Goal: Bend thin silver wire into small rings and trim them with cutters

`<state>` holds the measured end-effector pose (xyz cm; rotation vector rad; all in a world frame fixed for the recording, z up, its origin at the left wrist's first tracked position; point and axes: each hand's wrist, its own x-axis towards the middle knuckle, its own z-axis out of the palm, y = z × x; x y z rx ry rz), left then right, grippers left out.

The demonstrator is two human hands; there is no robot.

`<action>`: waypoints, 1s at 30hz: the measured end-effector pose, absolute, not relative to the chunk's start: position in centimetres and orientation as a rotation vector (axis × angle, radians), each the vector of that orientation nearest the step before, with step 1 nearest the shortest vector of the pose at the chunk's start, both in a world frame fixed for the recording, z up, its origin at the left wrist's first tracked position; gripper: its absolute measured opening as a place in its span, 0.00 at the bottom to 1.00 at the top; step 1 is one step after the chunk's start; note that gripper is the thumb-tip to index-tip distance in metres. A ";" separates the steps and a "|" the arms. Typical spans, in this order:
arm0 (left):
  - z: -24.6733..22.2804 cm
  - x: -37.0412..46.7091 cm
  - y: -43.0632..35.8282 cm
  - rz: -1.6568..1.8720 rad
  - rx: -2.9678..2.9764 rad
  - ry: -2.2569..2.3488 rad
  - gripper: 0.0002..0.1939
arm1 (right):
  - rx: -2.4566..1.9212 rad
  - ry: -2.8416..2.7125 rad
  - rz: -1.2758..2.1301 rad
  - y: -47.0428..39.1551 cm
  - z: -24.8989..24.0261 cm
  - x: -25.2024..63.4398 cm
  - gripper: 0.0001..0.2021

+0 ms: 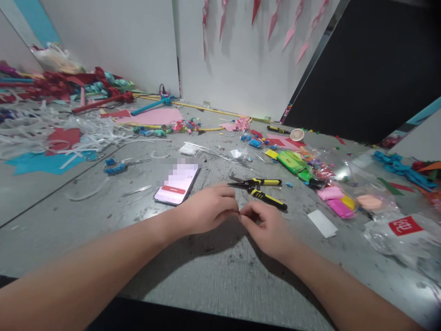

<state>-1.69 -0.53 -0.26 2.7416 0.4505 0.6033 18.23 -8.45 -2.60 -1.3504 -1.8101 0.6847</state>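
Above the grey table, my left hand (210,208) and my right hand (267,225) meet with their fingertips close together. Both are closed in a pinch at the same spot. Between them is something thin and dark, too small to make out. Just beyond the hands lie pliers (265,195) with yellow and black handles, spread apart. A phone (174,188) with a lit screen rests to the left of my left hand, near the wrist. Right of my right hand is a small white paper piece (323,223).
Thin clear rods or wires (217,152) lie behind the phone. Colourful clay packets (292,163) and a crumpled plastic bag (403,234) sit at right. White strips (93,131) and red paper shapes pile up at left. A white wall with hanging pink ribbons (275,20) stands behind.
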 end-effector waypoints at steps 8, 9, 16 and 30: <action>0.1 -1.5 -0.5 0.612 2.404 0.612 0.10 | -1.229 -1.739 0.486 -7.7 -3.6 18.7 0.04; 0.2 -1.5 -0.6 0.607 2.351 0.624 0.10 | -1.221 -1.734 0.485 -7.7 -3.6 18.7 0.04; -0.1 -1.6 -0.6 0.636 2.242 0.616 0.09 | -1.194 -1.583 0.730 -7.8 -3.9 18.4 0.07; -0.4 -1.9 -0.1 0.645 2.188 0.396 0.08 | -1.128 -1.302 1.226 -7.5 -3.8 18.5 0.14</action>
